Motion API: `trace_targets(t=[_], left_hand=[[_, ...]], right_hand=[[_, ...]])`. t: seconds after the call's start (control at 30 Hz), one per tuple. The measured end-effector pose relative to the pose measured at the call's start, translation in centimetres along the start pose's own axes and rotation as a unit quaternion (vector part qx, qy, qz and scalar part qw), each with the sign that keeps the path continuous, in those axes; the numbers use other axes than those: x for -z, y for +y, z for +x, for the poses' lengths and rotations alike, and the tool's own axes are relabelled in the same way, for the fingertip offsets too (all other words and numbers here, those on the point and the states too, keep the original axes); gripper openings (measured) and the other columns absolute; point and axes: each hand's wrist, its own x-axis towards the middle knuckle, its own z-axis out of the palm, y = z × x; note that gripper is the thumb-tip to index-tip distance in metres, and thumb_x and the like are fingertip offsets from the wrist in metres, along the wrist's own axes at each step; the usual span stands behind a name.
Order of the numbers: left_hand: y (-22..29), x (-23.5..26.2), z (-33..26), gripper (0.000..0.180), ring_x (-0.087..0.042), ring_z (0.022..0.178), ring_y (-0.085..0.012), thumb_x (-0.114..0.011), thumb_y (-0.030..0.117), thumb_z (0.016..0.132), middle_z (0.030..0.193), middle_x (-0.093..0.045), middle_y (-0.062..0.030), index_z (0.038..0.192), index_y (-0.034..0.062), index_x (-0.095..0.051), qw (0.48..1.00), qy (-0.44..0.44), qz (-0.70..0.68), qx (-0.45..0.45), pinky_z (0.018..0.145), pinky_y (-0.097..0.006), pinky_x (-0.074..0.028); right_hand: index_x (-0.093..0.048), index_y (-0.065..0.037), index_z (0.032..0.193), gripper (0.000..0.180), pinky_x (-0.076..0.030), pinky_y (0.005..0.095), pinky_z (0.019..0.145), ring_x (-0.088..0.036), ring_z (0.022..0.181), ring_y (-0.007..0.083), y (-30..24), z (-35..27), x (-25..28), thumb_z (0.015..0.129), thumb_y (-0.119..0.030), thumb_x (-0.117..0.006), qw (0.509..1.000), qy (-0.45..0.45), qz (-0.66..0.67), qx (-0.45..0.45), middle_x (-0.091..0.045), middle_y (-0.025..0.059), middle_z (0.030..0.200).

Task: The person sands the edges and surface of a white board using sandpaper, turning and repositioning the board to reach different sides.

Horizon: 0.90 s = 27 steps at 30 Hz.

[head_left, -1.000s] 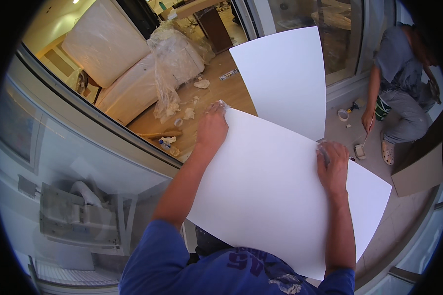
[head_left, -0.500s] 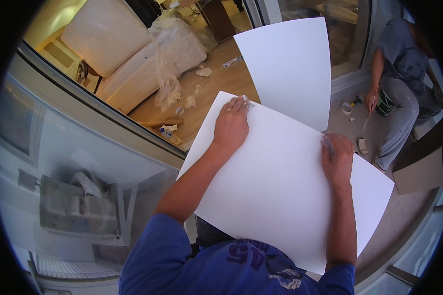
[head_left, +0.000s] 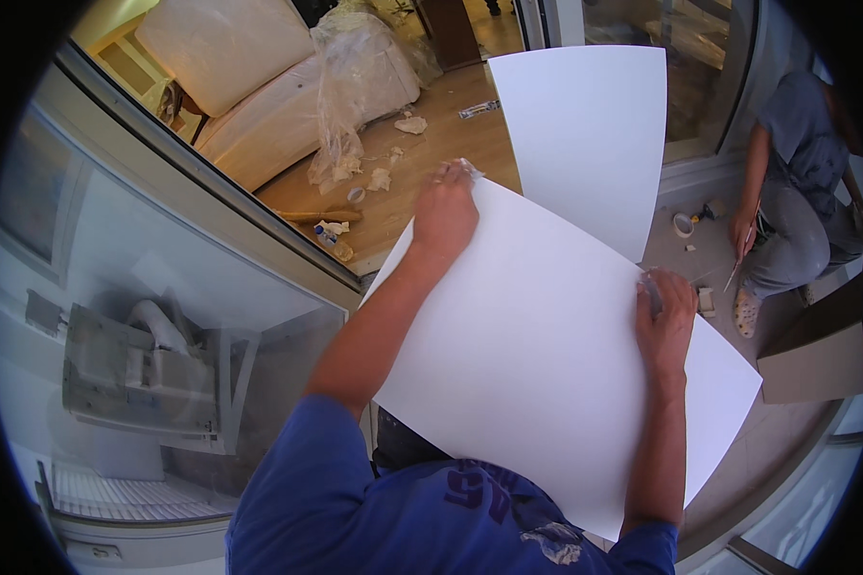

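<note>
A large white panel (head_left: 527,335) lies tilted in front of my body, its near edge against my blue shirt. My left hand (head_left: 446,213) is curled over the far left corner, with a bit of crumpled, translucent material (head_left: 468,167) at its fingertips. On the far right edge, my right hand (head_left: 667,316) bends its fingers over the rim. Something greyish shows between its thumb and fingers, too small to make out. Beyond the panel stands a second white panel (head_left: 585,144), upright and leaning.
To the right sits another person (head_left: 796,182) in grey trousers, holding a thin tool. A tape roll (head_left: 683,225) lies on the floor nearby. A plastic-wrapped sofa (head_left: 288,105) stands indoors past the sliding-door track. Glass (head_left: 153,278) borders my left; a brown box (head_left: 815,364) stands right.
My left hand has slid toward the panel's far left corner and now covers it. The right hand stays on its edge. The seated person's tool hand has lowered, and the view has shifted slightly.
</note>
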Motion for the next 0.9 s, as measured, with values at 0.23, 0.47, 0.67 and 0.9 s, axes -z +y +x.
trace_targets(t=[0.23, 0.47, 0.67, 0.9], left_hand=[[-0.7, -0.1, -0.1, 0.032, -0.064, 0.127, -0.0375, -0.060, -0.002, 0.090, 0.135, -0.069, -0.0229, 0.118, -0.0065, -0.073, 0.999, 0.015, -0.035, 0.001, 0.109, -0.044, -0.050], [6.8, -0.7, -2.2, 0.043, -0.060, 0.131, -0.0372, -0.055, -0.002, 0.088, 0.135, -0.066, -0.0250, 0.129, -0.0119, -0.064, 0.993, -0.012, -0.029, -0.112, 0.115, -0.046, -0.045], [5.3, -0.5, -1.9, 0.037, -0.061, 0.131, -0.0360, -0.056, 0.002, 0.092, 0.135, -0.068, -0.0230, 0.126, -0.0071, -0.069, 0.995, -0.016, 0.007, -0.098, 0.114, -0.044, -0.046], [1.9, -0.3, -0.5, 0.038, -0.061, 0.132, -0.0367, -0.055, 0.000, 0.089, 0.137, -0.066, -0.0254, 0.123, -0.0100, -0.069, 0.997, -0.024, 0.060, -0.052, 0.115, -0.044, -0.045]], right_hand=[[-0.070, -0.002, 0.110, 0.023, -0.043, 0.0480, 0.106, -0.064, 0.112, 0.0331, 0.5, -0.2, 0.0, 0.087, -0.001, -0.072, 1.000, -0.008, -0.002, 0.004, -0.072, 0.0126, 0.114], [-0.071, -0.002, 0.110, 0.022, -0.043, 0.0480, 0.106, -0.063, 0.112, 0.0335, 0.6, -0.1, 0.0, 0.088, -0.003, -0.072, 1.000, -0.009, -0.011, -0.004, -0.071, 0.0129, 0.115], [-0.070, -0.003, 0.110, 0.022, -0.043, 0.0479, 0.106, -0.063, 0.112, 0.0332, 0.6, -0.2, 0.5, 0.088, -0.002, -0.072, 1.000, -0.004, -0.002, -0.012, -0.071, 0.0128, 0.114], [-0.071, -0.003, 0.110, 0.022, -0.043, 0.0480, 0.106, -0.064, 0.112, 0.0331, 0.7, 0.1, 0.2, 0.088, -0.002, -0.072, 1.000, 0.003, -0.015, -0.006, -0.072, 0.0122, 0.114]])
